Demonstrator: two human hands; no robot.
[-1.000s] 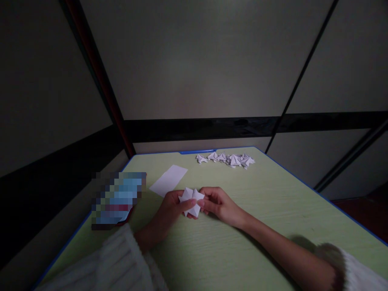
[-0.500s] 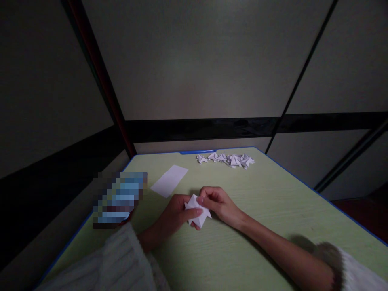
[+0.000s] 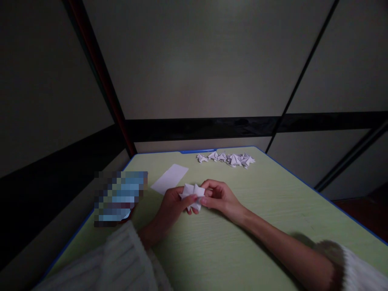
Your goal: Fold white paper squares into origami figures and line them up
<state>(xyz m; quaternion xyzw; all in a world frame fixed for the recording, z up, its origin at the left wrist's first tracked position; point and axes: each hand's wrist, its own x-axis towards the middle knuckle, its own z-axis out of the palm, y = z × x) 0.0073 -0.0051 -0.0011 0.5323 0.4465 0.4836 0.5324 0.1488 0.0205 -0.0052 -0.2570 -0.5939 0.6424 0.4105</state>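
A folded white paper piece (image 3: 192,191) with several pointed corners is between my hands, above the near middle of the table. My left hand (image 3: 173,205) grips it from the left, thumb across its face and fingertips showing beneath. At its right edge, my right hand (image 3: 221,199) pinches a corner between thumb and curled index finger. Behind my left hand lies a flat white sheet of paper (image 3: 170,178). Farther back, a row of small folded white paper figures (image 3: 235,160) sits on the table, some of them heaped together.
The light green table (image 3: 273,202) has a blue edge and a blue strip (image 3: 198,151) at its back. A phone-like object (image 3: 121,198), blurred out by pixelation, lies at the left edge. Wall panels (image 3: 197,72) with a dark band rise behind the table.
Both hands have lifted slightly away from me with the folded paper. The paper has turned in the left hand, and the right hand's pinch has moved to its right corner.
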